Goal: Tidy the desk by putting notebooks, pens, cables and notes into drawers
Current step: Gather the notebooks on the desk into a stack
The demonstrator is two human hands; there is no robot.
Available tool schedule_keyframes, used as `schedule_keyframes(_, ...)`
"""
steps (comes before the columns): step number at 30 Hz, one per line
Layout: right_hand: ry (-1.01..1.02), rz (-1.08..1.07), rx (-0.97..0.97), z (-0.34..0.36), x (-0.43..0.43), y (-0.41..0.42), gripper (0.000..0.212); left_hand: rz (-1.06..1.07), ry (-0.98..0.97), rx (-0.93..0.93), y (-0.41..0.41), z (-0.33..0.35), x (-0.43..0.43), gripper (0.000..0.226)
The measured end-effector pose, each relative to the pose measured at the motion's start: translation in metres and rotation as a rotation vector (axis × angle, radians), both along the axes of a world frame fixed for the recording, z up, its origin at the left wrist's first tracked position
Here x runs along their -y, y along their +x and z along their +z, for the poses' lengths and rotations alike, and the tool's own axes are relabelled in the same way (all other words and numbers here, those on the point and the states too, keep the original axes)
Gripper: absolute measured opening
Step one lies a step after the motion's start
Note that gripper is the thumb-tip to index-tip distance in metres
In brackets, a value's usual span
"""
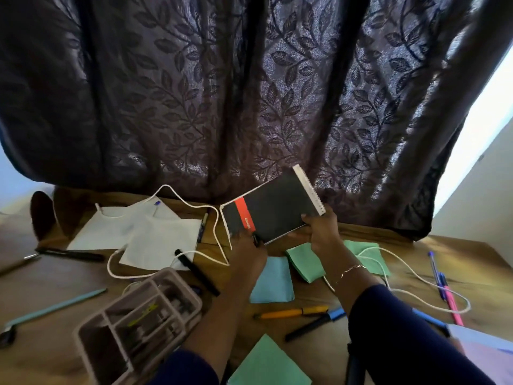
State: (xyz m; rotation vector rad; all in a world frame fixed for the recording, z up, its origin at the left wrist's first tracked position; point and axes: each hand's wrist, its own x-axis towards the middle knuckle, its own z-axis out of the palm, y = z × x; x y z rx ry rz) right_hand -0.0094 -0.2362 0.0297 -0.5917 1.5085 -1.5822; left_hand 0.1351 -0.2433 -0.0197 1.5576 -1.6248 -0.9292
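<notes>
A black spiral notebook [273, 207] with a red stripe is lifted above the wooden desk [55, 276], tilted. My left hand [247, 254] grips its near left corner and my right hand [320, 232] grips its near right edge by the spiral. Under the hands lie a blue note [273, 282] and green notes [304, 261]. White papers [138, 234] lie to the left, with a white cable [194, 207] looping over them. Another white cable [416, 282] runs along the right. Pens lie scattered: an orange one [288, 313], a black marker [197, 272], and blue and pink ones [444, 287].
A pale compartment tray [111, 315] holding small items stands at the front left. A dark leaf-patterned curtain [249, 93] hangs right behind the desk. A green note [269, 365] lies at the front edge. A light blue pen [55, 307] lies far left. Papers [483, 348] sit at the lower right.
</notes>
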Motion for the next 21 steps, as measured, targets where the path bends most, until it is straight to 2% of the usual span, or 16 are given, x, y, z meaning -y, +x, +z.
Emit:
schedule_keyframes(2, -0.07, -0.02, -0.005, 0.02, -0.016, 0.0, 0.035, 0.012, -0.118, -0.04, 0.001, 0.018, -0.004, 0.03)
schedule_keyframes(5, -0.152, -0.057, -0.071, 0.055, -0.047, -0.006, 0.034, 0.03, -0.305, -0.074, 0.002, 0.047, -0.006, 0.041)
schedule_keyframes(9, -0.195, -0.046, -0.161, 0.094, -0.096, -0.026, 0.034, -0.114, -0.41, -0.075, -0.001, 0.083, -0.013, 0.053)
schedule_keyframes(12, -0.115, -0.013, -0.191, 0.112, -0.135, -0.047, 0.036, -0.298, -0.238, -0.088, -0.012, 0.105, -0.031, 0.048)
schedule_keyframes(14, -0.084, -0.004, -0.217, 0.117, -0.161, -0.063, 0.035, -0.456, -0.079, -0.172, -0.023, 0.112, -0.052, 0.035)
schedule_keyframes(18, 0.027, -0.046, -0.382, 0.116, -0.208, -0.1, 0.033, -0.625, 0.116, -0.299, -0.05, 0.103, -0.1, 0.01)
schedule_keyframes(21, 0.074, -0.096, -0.428, 0.11, -0.244, -0.126, 0.029, -0.701, 0.301, -0.432, -0.082, 0.085, -0.144, 0.019)
